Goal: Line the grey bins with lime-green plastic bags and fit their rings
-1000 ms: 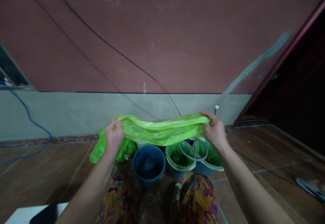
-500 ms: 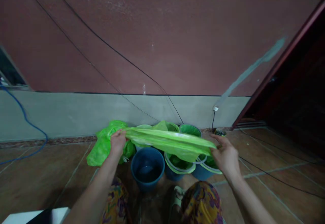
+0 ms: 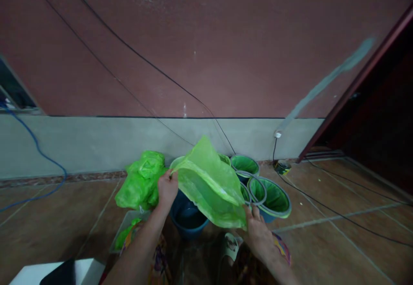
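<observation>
A thin green plastic bag (image 3: 206, 177) is spread between my two hands, its mouth partly opened and its far side puffed upward. My left hand (image 3: 167, 187) pinches its left edge, and my right hand (image 3: 256, 224) grips its lower right edge. Below the bag stands a blue bucket (image 3: 187, 218) with no liner showing in it; the bag hides part of its rim. To the right are several buckets lined with green bags, among them a front one (image 3: 285, 201) and a back one (image 3: 244, 164). Loose grey rings (image 3: 263, 190) lie across their rims.
A heap of green bags (image 3: 140, 181) sits left of the buckets, behind a clear tub (image 3: 121, 233). A white box (image 3: 85, 272) with a dark object is at lower left. Cables (image 3: 342, 222) cross the tiled floor at right, near a small can (image 3: 283, 167). A wall stands behind.
The bag was stretched into a narrow, taut strip; now it is slack and spread wider. My right hand has come left and down, and my left hand slightly right. More lined buckets show.
</observation>
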`<state>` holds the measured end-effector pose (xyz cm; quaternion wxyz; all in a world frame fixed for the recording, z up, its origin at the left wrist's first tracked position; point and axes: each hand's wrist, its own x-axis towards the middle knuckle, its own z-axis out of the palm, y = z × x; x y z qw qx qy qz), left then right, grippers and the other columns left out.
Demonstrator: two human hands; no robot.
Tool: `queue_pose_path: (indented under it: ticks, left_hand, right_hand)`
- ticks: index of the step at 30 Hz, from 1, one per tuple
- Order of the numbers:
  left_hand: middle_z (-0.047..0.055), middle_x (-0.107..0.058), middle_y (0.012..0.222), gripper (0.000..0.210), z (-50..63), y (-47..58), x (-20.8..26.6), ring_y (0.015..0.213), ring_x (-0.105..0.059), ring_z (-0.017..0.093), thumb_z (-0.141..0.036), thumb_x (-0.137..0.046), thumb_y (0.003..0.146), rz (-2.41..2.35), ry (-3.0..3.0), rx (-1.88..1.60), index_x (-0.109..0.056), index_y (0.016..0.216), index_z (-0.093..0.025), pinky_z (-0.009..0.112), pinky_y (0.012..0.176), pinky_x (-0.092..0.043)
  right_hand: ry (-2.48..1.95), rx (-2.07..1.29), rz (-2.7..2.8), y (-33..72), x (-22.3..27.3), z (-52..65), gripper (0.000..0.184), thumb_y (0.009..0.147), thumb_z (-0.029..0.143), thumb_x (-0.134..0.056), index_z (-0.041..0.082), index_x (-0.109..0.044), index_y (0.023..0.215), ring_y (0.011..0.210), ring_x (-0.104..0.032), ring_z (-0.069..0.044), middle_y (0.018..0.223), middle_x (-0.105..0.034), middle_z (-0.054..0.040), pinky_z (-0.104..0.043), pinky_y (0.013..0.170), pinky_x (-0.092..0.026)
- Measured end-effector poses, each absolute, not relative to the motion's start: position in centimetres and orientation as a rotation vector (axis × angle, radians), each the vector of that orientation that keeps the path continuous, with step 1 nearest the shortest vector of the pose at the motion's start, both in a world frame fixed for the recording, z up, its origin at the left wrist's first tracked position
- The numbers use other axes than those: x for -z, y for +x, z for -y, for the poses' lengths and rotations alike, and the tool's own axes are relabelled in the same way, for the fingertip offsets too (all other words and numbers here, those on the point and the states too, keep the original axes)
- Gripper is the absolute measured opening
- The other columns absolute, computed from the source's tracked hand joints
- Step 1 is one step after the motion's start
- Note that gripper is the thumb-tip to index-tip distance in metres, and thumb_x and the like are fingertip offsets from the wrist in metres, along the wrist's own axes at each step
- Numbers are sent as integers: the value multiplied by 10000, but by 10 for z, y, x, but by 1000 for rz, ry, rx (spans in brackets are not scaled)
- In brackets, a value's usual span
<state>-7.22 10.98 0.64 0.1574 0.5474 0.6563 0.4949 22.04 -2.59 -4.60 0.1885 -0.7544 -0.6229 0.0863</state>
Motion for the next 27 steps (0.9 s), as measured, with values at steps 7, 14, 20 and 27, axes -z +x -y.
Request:
queue_pose_path:
  ticks: [7, 14, 20, 27]
  left_hand:
    - [46, -718, 714, 332, -81, -14, -41, 635, -638, 162, -247, -421, 916, -1854, 2032, -1109, -711, 1060, -173, 248, 634, -415]
    - [93, -752, 841, 342, -71, 11, -51, 805, -704, 223, -291, -470, 915, -1960, 2250, -792, -661, 1185, -205, 288, 713, -451]
    - [101, -748, 928, 328, -83, 13, -35, 891, -705, 244, -234, -495, 875, -1925, 2297, -542, -644, 1166, -210, 307, 750, -478]
    - [127, -712, 1075, 315, -106, -26, -15, 924, -699, 266, -220, -433, 882, -2075, 2228, -470, -670, 1085, -183, 341, 775, -508]
  right_hand:
    - [-1703, 180, 1969, 138, -68, -21, 645, 866, 332, -565, 148, -366, 1451, 1274, -467, -310, 1449, -425, -170, -437, 1015, -427]
    - [-1950, 326, 2175, 139, -107, -55, 308, 932, 141, -396, 171, -623, 1138, 979, -611, -241, 1027, -646, -116, -348, 862, -467]
    - [-1905, 393, 2028, 185, -144, -41, 438, 878, 66, -386, 163, -571, 1264, 813, -652, -159, 1206, -609, -106, -233, 708, -495]
    - [-1800, 629, 1729, 276, -158, -6, 494, 756, 56, -426, 140, -641, 1192, 891, -671, -218, 1120, -664, -104, -303, 809, -538]
